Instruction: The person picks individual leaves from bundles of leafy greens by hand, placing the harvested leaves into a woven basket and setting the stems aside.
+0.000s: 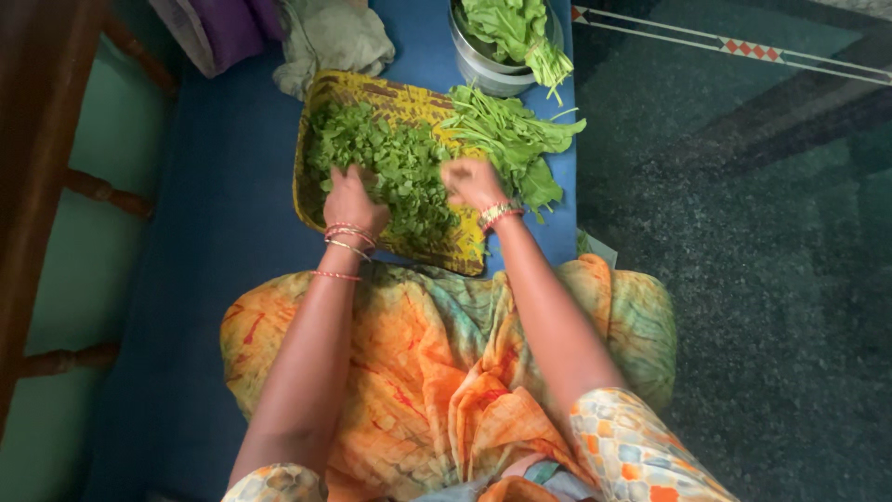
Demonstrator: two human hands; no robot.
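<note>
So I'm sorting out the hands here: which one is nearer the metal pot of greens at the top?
The right hand. It sits below the metal pot, beside the whole leaves; the left hand is farther left.

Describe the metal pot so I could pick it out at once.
Start at the blue mat and find the yellow woven tray where both hands work chopped greens. Just beyond the tray's far right corner stands the metal pot. It is the only round, shiny container, with whole leafy stems inside.
</note>
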